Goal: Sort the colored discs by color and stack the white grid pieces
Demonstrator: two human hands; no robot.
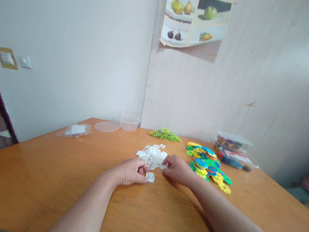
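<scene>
Wooden table [37, 184], corner of a room. Left hand [131, 172] rests on the tabletop, fingertips pinching a small white lattice piece [150, 177]. Right hand [177, 169] just beside it, fingers at the near edge of a pile of white pieces [152, 155]. To the right of that pile, a spread of coloured discs [207, 165], blue, yellow, green, orange. Behind, a green heap [165, 134] near the wall. Clear bowl [129, 122] with flat lid [107, 126] alongside. Lidded clear box [232, 141] at far right. Fruit poster [194, 20] on the wall.
</scene>
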